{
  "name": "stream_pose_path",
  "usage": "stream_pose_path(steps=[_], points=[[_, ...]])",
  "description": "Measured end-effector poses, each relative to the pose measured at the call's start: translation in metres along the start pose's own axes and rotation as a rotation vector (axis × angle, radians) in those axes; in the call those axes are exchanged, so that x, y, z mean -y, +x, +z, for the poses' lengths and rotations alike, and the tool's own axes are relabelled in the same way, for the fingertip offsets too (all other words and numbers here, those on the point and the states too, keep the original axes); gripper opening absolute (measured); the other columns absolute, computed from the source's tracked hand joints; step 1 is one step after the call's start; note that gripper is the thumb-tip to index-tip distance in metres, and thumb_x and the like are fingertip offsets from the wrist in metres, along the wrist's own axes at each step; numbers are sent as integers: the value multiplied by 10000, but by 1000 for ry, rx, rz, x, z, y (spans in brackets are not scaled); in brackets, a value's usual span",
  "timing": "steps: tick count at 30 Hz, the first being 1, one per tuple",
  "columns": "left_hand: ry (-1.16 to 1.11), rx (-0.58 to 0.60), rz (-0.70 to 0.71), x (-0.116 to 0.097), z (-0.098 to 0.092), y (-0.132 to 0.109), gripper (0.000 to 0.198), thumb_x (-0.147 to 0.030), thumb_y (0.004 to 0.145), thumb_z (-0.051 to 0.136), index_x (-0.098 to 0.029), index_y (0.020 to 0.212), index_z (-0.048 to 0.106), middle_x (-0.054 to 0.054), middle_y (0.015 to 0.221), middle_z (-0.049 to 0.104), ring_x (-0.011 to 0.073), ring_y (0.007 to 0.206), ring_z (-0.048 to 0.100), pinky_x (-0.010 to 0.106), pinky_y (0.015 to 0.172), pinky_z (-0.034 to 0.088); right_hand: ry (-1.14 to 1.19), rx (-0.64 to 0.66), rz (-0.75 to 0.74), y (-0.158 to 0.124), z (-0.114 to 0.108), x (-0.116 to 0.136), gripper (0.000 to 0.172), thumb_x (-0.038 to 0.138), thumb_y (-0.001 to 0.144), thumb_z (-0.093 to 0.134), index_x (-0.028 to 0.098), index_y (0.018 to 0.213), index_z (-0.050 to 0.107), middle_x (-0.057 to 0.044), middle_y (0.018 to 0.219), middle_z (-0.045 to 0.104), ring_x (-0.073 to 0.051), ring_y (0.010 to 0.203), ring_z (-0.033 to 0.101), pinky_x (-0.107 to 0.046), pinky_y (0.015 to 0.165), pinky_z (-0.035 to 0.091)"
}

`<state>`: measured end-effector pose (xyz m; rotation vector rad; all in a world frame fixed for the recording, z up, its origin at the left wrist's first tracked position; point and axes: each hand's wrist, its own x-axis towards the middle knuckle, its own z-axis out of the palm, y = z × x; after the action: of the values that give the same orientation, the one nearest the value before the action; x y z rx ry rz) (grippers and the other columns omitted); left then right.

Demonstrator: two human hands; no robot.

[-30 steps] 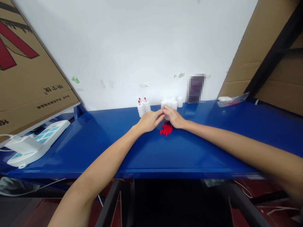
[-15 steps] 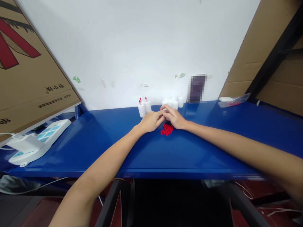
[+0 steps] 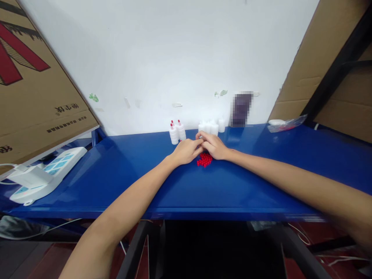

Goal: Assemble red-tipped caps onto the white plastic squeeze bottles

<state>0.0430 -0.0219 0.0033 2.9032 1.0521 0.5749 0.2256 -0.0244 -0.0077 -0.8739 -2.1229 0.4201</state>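
My left hand (image 3: 188, 151) and my right hand (image 3: 213, 145) meet at the fingertips above the blue table, both with curled fingers. Whatever they grip between them is hidden behind the fingers. Just below my right hand lies a pile of small red caps (image 3: 205, 159), partly covered by it. Beyond my left hand stand a few white squeeze bottles (image 3: 173, 135) with red tips. A speck of red shows at the top edge of that hand; I cannot tell what it belongs to. Behind my right hand stand several white bottles (image 3: 213, 129) without visible red tips.
A white power strip (image 3: 66, 162) with a plugged-in adapter lies at the left of the blue table (image 3: 203, 193). Against the white wall leans a dark, blurred-out rectangle (image 3: 241, 110). A clear plastic bag (image 3: 287, 124) lies at the back right. Cardboard (image 3: 43, 77) borders the left side.
My hands have shifted only slightly, with the left hand a little lower. A red speck now shows above the left hand. Bottles and caps look the same.
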Motion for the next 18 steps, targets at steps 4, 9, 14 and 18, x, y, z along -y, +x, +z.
stream_pose_path(steps=[4,9,14,18], points=[[13,14,12,0,1,-1,287,-332,1017,421,-178,1096,650,62,848,711,199,715,657,279,634,422,-63,19,-5,0,-1,3,198,262,788,408,205,937,525,15,642,589,-198,621,532,-318,637,355],[-28,15,13,-2,3,-2,293,-350,1024,420,-177,1059,654,60,852,716,193,705,656,277,637,431,-69,34,-34,-1,-1,3,226,260,787,393,202,965,519,27,604,568,-193,568,515,-315,605,351],[-46,15,-16,-6,6,-1,301,-344,1030,411,-177,1065,659,60,852,723,199,719,671,275,636,441,-62,21,-70,-2,-2,2,239,242,771,392,199,966,523,31,582,557,-193,547,518,-314,588,354],[-63,10,-32,-6,7,0,309,-345,1034,397,-181,1070,656,59,856,720,200,721,667,279,645,446,-35,18,-88,-1,-2,-1,244,234,765,392,195,969,519,40,562,529,-185,522,504,-309,571,351]])
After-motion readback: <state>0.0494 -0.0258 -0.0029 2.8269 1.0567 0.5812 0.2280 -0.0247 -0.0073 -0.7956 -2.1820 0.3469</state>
